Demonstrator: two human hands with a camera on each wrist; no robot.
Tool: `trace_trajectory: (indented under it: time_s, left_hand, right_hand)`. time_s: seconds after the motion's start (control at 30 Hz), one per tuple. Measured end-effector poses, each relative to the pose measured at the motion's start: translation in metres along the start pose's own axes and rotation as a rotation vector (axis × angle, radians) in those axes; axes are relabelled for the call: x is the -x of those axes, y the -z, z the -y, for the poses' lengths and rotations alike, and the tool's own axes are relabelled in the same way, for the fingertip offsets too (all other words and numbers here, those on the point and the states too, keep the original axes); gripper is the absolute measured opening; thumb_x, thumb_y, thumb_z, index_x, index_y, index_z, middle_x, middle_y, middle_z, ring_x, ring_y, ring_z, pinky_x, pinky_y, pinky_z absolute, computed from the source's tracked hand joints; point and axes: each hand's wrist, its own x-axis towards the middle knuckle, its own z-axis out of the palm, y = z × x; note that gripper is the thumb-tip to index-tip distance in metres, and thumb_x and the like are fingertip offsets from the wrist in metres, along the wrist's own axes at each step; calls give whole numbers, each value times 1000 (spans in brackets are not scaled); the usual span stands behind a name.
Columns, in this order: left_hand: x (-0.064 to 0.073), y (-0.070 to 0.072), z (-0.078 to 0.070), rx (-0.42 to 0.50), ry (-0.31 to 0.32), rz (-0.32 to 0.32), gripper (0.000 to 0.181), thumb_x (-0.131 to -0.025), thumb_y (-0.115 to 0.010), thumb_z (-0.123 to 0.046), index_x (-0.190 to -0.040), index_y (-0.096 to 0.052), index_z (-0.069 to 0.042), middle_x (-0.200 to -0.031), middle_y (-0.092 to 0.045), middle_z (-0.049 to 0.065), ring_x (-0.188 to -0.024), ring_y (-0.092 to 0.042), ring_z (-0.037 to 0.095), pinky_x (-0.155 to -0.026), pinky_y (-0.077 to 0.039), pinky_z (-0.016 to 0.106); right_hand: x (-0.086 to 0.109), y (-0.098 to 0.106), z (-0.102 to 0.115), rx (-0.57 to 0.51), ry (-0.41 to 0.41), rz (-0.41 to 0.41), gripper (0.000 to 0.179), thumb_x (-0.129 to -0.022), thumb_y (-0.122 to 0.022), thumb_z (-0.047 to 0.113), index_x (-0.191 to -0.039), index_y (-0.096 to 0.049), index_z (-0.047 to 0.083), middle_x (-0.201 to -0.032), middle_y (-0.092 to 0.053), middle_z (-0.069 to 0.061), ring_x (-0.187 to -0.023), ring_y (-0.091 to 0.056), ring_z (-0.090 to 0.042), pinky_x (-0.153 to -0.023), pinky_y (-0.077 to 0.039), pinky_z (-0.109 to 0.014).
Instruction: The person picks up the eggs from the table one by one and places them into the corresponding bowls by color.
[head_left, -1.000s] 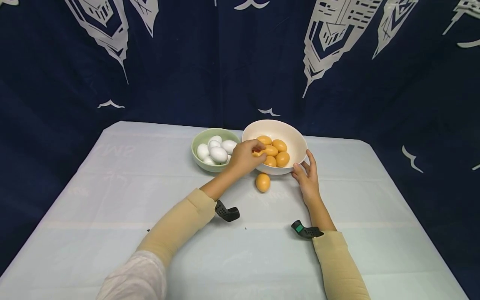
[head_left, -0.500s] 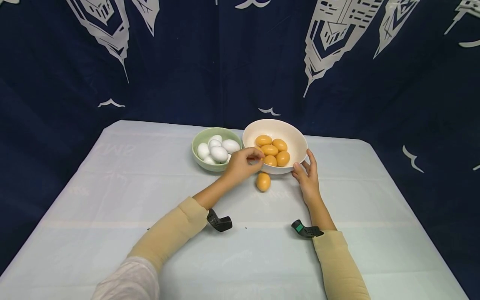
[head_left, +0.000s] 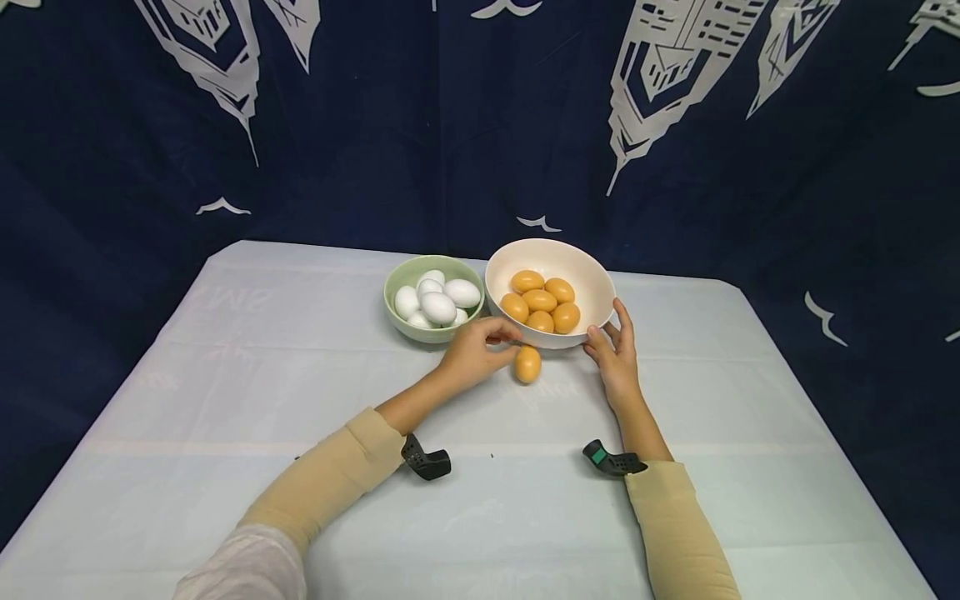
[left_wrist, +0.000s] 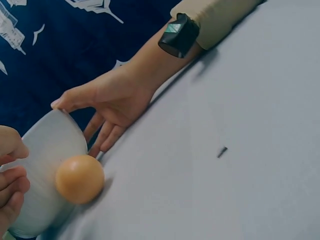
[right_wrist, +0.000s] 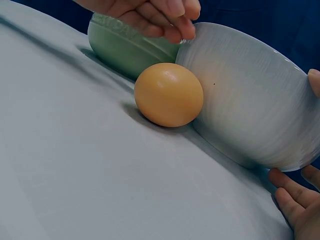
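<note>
A brown egg (head_left: 527, 365) rests on the table just in front of the white bowl (right_wrist: 240, 95). My left hand (head_left: 480, 352) hovers beside this egg with its fingers loosely bent, holding nothing; both wrist views show a gap between them. With the thumb at the rim and the fingers low on the outer wall, my right hand (head_left: 615, 362) holds the right side of the white bowl. Several brown eggs (head_left: 539, 301) lie inside that bowl. Left of it stands a green bowl (head_left: 397, 321) containing several white eggs (head_left: 438, 308).
Both bowls stand side by side near the back edge of the white-covered table (head_left: 525, 517). Behind them hangs a dark blue curtain (head_left: 360, 150) with white prints. A small dark speck (left_wrist: 222, 152) lies on the tablecloth.
My left hand has drawn back from inside the white bowl, over its front rim, down to beside the loose egg. An egg it was covering now shows in the bowl. My right hand stays put.
</note>
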Motion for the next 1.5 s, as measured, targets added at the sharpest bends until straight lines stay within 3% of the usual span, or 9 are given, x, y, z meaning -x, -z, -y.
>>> trace_trajectory:
  time_s: [0.2,0.33,0.9,1.2,1.37,1.5]
  left_hand:
    - [5,-5,11,8,39,66,24,-83,-77,-8,-105,-69,-2,-104,-69,9,-100,-62,23,-90,-50,32]
    - [7,-8,19,0,56,100,32,-80,-80,-9,-108,-68,-2,-107,-68,7,-102,-61,23,-92,-48,27]
    - [10,-20,28,-60,20,222,61,-76,-85,-17,-129,-55,-8,-129,-58,4,-122,-52,17,-105,-36,25]
    - [10,-28,33,-120,-3,200,59,-78,-83,-19,-127,-52,-10,-127,-59,1,-121,-53,17,-105,-37,28]
    - [11,-31,34,-170,-5,163,57,-79,-83,-24,-126,-52,-12,-125,-60,0,-119,-53,17,-104,-37,33]
    - [11,-32,34,-194,-12,148,55,-80,-82,-25,-125,-53,-12,-124,-61,0,-118,-54,18,-103,-37,35]
  right_hand:
    - [-1,0,-1,1,1,0,71,-101,-55,23,-157,-12,33,-154,-25,-20,-130,-44,-35,-102,-42,-41]
    - [-1,0,-1,-4,-2,-2,71,-101,-55,22,-157,-13,33,-154,-25,-21,-130,-44,-35,-102,-42,-41]
    - [0,0,-1,-3,-3,-5,71,-101,-55,22,-157,-13,34,-155,-24,-20,-130,-44,-35,-103,-41,-41]
    - [0,1,1,-12,-11,2,72,-101,-55,20,-157,-11,30,-155,-25,-19,-130,-44,-34,-102,-42,-40]
    - [8,-3,17,2,-12,14,72,-101,-53,17,-158,-9,23,-154,-24,-23,-131,-43,-37,-103,-41,-42]
    - [12,-5,24,7,-21,20,73,-100,-53,19,-158,-9,24,-156,-20,-24,-133,-40,-39,-103,-40,-41]
